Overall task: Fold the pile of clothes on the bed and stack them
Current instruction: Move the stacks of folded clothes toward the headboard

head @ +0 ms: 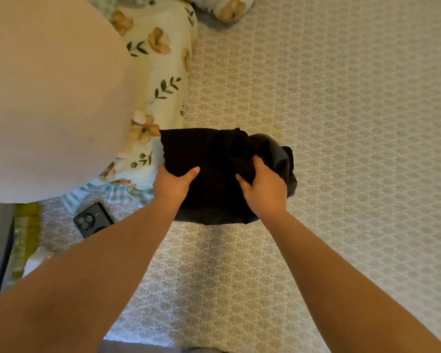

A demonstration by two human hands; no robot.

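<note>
Mid-frame, I see my left hand [172, 183] clamped on the folded black garment [204, 164], thumb on top. My right hand [264, 186] grips its bunched right part, fingers curled. Phone [93, 220] lies lower left on the bed [341, 123].

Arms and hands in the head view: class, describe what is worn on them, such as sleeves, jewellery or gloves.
Both forearms are bare right down to the frame edge, so no sleeve shows. The left hand and right hand wear no gloves, and no watch or bracelet shows at either wrist. No ring is visible on the parts of the fingers that show.
</note>
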